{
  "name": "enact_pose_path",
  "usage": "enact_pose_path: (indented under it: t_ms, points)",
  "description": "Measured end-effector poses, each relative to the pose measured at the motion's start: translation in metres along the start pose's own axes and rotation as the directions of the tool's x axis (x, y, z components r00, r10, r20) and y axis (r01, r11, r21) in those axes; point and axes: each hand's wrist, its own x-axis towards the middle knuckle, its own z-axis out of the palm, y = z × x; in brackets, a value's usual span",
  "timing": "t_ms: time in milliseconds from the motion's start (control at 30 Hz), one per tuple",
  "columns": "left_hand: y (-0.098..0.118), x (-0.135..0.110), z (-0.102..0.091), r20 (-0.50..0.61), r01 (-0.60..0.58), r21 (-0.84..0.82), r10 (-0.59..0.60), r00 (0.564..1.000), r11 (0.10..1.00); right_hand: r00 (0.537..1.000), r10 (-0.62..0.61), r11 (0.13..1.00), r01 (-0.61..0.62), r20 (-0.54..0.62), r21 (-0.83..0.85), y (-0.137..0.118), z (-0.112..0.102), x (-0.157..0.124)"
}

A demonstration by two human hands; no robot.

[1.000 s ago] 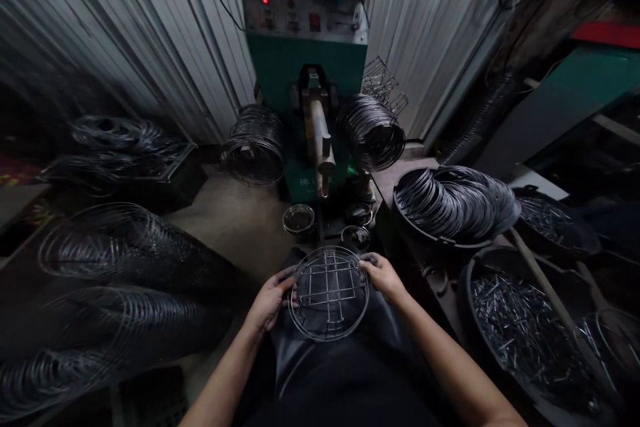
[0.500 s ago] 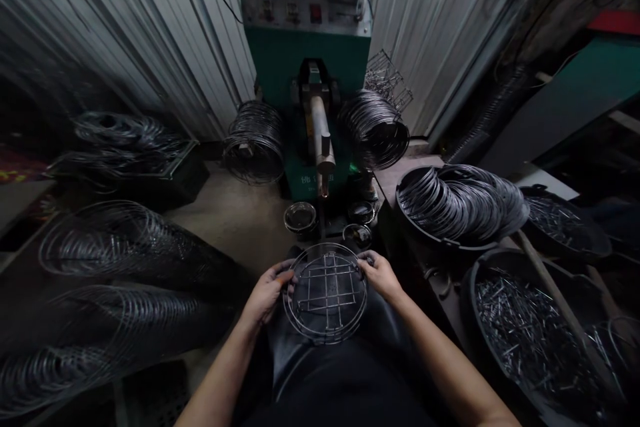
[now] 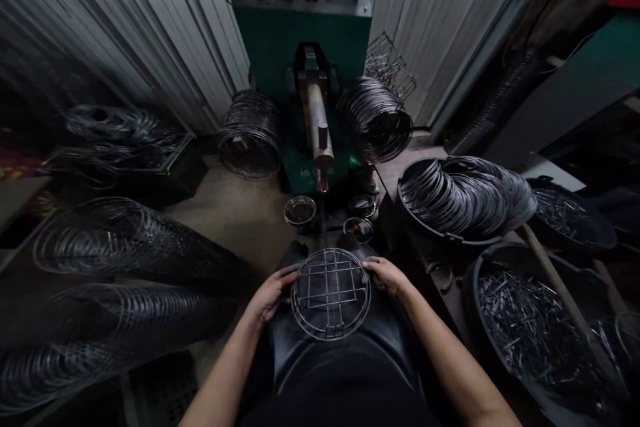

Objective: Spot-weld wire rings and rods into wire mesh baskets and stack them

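A round wire rack (image 3: 327, 295), with a grid of crossed rods inside its ring, is held over my lap. My left hand (image 3: 273, 293) grips the rim at its left side, fingers curled on the wire. On the opposite side my right hand (image 3: 386, 275) pinches the rim between thumb and fingers. Beyond the rack, the copper-coloured tip of the welding machine's arm (image 3: 320, 127) points downward, apart from the wire. Small round dishes, a left one (image 3: 301, 211) and a right one (image 3: 358, 229), stand below that tip.
Wire-ring bundles hang left (image 3: 250, 133) and right (image 3: 376, 119) of the green machine (image 3: 300, 30). At right are a tub of rings (image 3: 465, 197) and a basin of short rods (image 3: 537, 340) with a wooden stick (image 3: 565, 300). Stacked wire racks (image 3: 135, 240) lie at left.
The rack's two rings, seen apart earlier, now look nearly lined up. Rack and hands appear slightly farther right, and my view has tilted down a little.
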Motion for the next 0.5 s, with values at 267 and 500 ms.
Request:
enact_pose_path:
  t_ms: [267,500]
  points:
    - [-0.015,0.016,-0.009,0.04,-0.044,0.022,0.043,0.998,0.999,0.93,-0.332,0.914,0.276,-0.158,-0.297,0.026,-0.007,0.02]
    - [-0.025,0.012,-0.017,0.06,-0.179,0.21,0.17,0.984,0.961,0.89,-0.446,0.883,0.419,-0.1,-0.211,0.042,-0.004,0.019]
